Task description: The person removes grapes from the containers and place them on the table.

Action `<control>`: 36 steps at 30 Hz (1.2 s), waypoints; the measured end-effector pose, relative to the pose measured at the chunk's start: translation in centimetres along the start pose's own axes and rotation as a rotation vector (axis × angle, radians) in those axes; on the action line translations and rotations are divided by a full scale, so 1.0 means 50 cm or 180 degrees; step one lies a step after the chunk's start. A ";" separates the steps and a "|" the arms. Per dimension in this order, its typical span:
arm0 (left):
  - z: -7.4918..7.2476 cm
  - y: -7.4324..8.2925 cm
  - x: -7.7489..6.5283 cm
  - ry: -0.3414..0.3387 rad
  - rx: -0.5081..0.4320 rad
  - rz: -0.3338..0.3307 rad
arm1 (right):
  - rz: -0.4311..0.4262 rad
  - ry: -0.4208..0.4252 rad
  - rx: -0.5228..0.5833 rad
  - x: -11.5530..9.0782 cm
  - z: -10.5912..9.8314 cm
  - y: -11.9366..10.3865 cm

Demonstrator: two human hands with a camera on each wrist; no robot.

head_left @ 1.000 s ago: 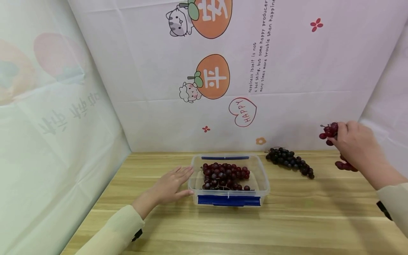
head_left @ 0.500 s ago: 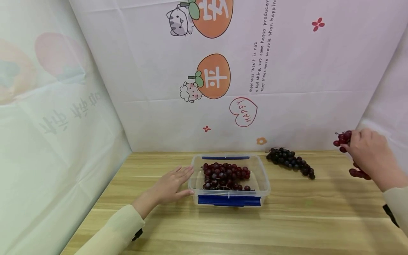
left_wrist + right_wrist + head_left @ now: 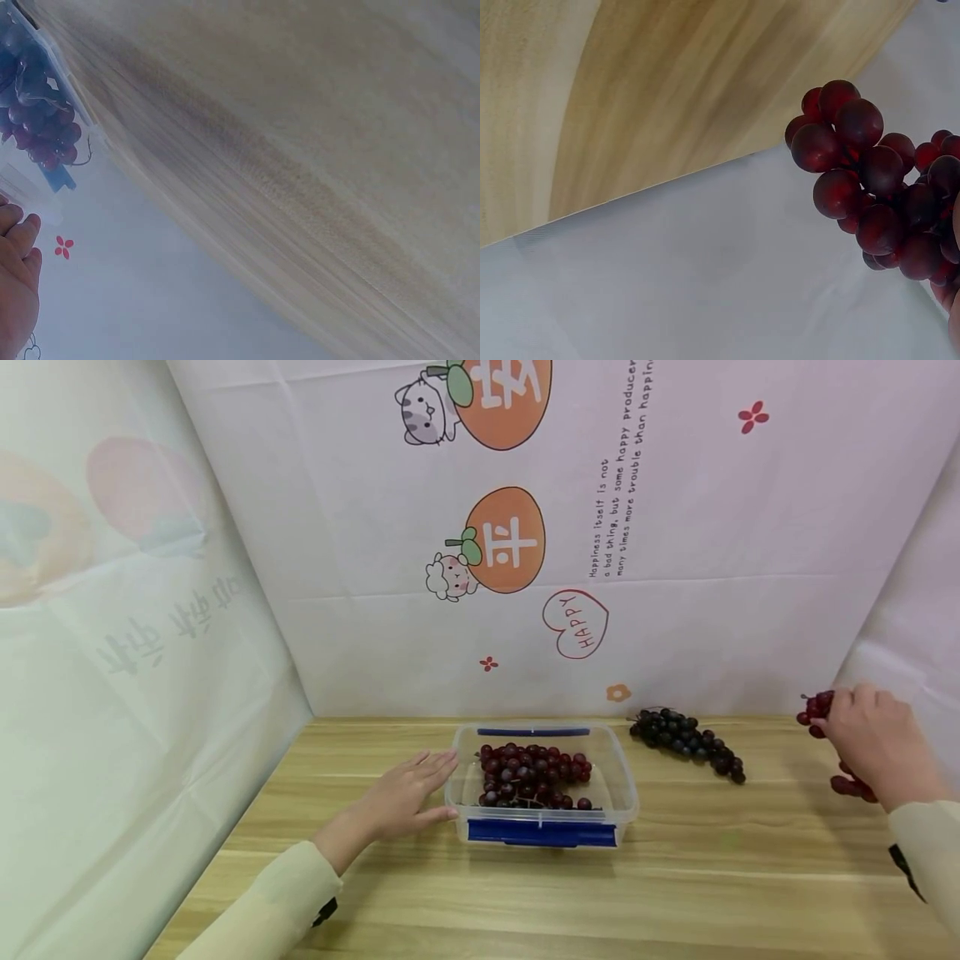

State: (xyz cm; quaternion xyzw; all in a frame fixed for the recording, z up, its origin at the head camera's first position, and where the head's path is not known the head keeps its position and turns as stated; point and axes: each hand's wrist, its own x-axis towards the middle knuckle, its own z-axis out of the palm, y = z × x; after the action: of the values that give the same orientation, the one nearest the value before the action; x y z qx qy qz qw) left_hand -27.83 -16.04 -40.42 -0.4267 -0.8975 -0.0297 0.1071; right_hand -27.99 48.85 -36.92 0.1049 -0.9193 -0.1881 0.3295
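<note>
At the far right of the head view, my right hand (image 3: 881,739) grips a bunch of red grapes (image 3: 817,708) held above the table. Its lower grapes hang below the palm, and the right wrist view shows the red grapes (image 3: 877,180) close up, with only a sliver of the fingers at the edge. My left hand (image 3: 397,800) rests with straight fingers against the left side of a clear plastic box (image 3: 542,816) with blue clips. Dark red grapes (image 3: 532,768) lie inside the box. In the left wrist view, the left hand (image 3: 16,277) is partly cut off beside the box.
A bunch of black grapes (image 3: 686,739) lies on the wooden table (image 3: 480,902) to the right of the box, near the back edge. A white printed cloth (image 3: 360,568) stands behind the table, with more cloth at both sides.
My right hand has moved right and downward with the red grapes, closer to the table. The left hand and the box have stayed in place.
</note>
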 end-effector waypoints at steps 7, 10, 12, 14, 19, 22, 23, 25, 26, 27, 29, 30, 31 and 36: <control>0.000 0.000 0.002 -0.0032 -0.0005 -0.0012 | -0.0024 -0.0216 -0.0048 -0.015 0.031 0.009; -0.001 0.000 0.003 -0.0037 -0.0002 -0.0013 | -0.0011 -0.0427 -0.0048 -0.019 0.045 0.009; -0.001 0.000 0.003 -0.0041 -0.0006 -0.0014 | -0.0002 -0.0578 -0.0047 -0.021 0.053 0.009; -0.002 0.001 0.004 -0.0035 -0.0006 -0.0004 | 0.0021 -0.0641 -0.0017 -0.022 0.060 0.006; -0.003 0.002 0.004 -0.0013 0.0019 0.0025 | 0.0080 -0.0668 0.0139 -0.023 0.074 -0.002; -0.003 0.002 0.004 -0.0022 0.0022 0.0021 | 0.0125 -0.0617 0.0282 -0.027 0.082 -0.008; -0.003 0.002 0.004 -0.0025 0.0017 0.0018 | 0.0137 -0.0598 0.0332 -0.029 0.085 -0.010; -0.003 0.003 0.003 -0.0037 0.0009 0.0011 | 0.0156 -0.0504 0.0477 -0.034 0.091 -0.014; -0.004 0.003 0.003 -0.0046 0.0004 0.0000 | 0.0161 -0.0448 0.0537 -0.036 0.094 -0.016; -0.004 0.003 0.003 -0.0049 -0.0001 -0.0010 | 0.0136 -0.0429 0.0556 -0.038 0.097 -0.018; -0.005 0.003 0.003 -0.0063 -0.0002 -0.0030 | 0.0132 -0.0398 0.0608 -0.042 0.104 -0.021; -0.005 0.003 0.003 -0.0075 -0.0002 -0.0045 | 0.0127 -0.0395 0.0613 -0.043 0.106 -0.023; -0.005 0.003 0.002 -0.0082 -0.0001 -0.0053 | 0.0146 -0.0394 0.0640 -0.043 0.109 -0.024; -0.005 0.003 0.002 -0.0090 -0.0001 -0.0070 | 0.0293 -0.0549 0.0792 -0.039 0.116 -0.031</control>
State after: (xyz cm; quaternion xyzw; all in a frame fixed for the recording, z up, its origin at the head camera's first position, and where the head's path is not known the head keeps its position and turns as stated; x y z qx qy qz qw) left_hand -27.74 -15.91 -40.17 -0.4171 -0.9036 -0.0250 0.0941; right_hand -30.14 49.69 -42.80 0.0861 -0.9642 -0.0658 0.2421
